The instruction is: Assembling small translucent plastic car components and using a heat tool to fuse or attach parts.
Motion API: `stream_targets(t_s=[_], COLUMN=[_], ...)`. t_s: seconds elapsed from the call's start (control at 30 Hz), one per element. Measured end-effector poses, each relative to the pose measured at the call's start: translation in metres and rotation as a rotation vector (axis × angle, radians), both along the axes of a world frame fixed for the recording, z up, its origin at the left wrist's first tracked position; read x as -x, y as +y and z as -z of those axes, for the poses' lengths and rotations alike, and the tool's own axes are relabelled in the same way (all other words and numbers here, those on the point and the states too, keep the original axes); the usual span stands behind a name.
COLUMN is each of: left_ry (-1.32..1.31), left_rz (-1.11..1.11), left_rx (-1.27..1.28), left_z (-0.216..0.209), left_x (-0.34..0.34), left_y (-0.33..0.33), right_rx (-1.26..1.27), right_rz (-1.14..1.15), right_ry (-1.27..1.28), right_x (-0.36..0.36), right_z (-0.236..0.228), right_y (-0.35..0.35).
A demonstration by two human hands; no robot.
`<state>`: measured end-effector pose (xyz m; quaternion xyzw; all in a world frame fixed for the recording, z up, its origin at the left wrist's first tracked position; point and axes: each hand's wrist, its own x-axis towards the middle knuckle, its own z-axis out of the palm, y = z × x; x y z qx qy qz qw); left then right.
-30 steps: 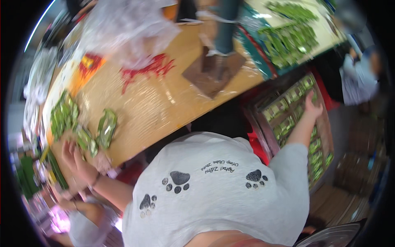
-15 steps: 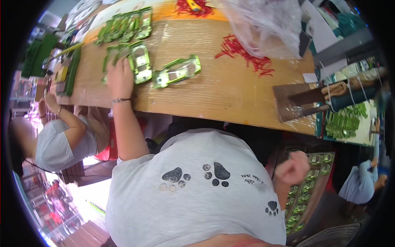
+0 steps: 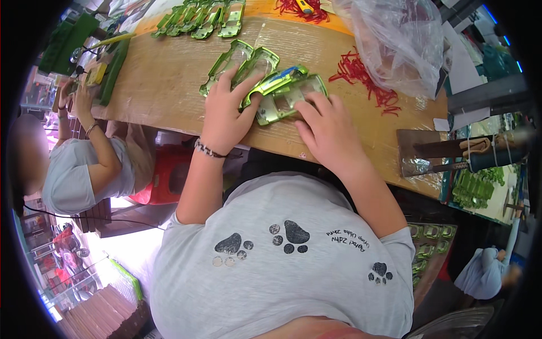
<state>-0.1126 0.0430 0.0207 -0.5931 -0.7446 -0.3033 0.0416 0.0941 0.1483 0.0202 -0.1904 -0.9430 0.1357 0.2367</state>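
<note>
Green toy car body shells lie in front of me on the table. My left hand (image 3: 228, 110) reaches over them with its fingers spread, the thumb and index finger round the near end of a tilted green shell (image 3: 278, 81) with a blue patch at its far end. Two more shells, one a green car shell (image 3: 234, 55), sit partly under its other fingertips. My right hand (image 3: 327, 127) rests its fingertips on the near right edge of a flat green shell (image 3: 285, 104), its thumb apart from it.
More green shells (image 3: 206, 17) stand in a row at the far left. Red scraps (image 3: 367, 82) lie beside a clear plastic bag (image 3: 395, 45). A yellow cutter (image 3: 305, 7) lies at the back. At left a person (image 3: 84, 169) works by a green machine (image 3: 68, 45). A tray of shells (image 3: 432, 237) is low right.
My right hand has risen from beside the low tray to the shells on the table. My left hand has moved right, and shells from the left now lie grouped before me.
</note>
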Motion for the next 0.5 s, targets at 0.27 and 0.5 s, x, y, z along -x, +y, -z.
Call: stream_targets(t_s=[0.27,0.5], left_ry=[0.043,0.093], left_rz=[0.075,-0.044], left_rx=[-0.093,-0.066], left_z=[-0.009,-0.003], left_x=[-0.017,-0.027], left_y=[0.013,0.029], right_rx=[0.083,0.200], right_rz=[0.134,0.093], right_ry=[0.123,0.383], right_x=[-0.043,-0.081], right_z=[0.002,0.000], right_y=[-0.005,-0.008])
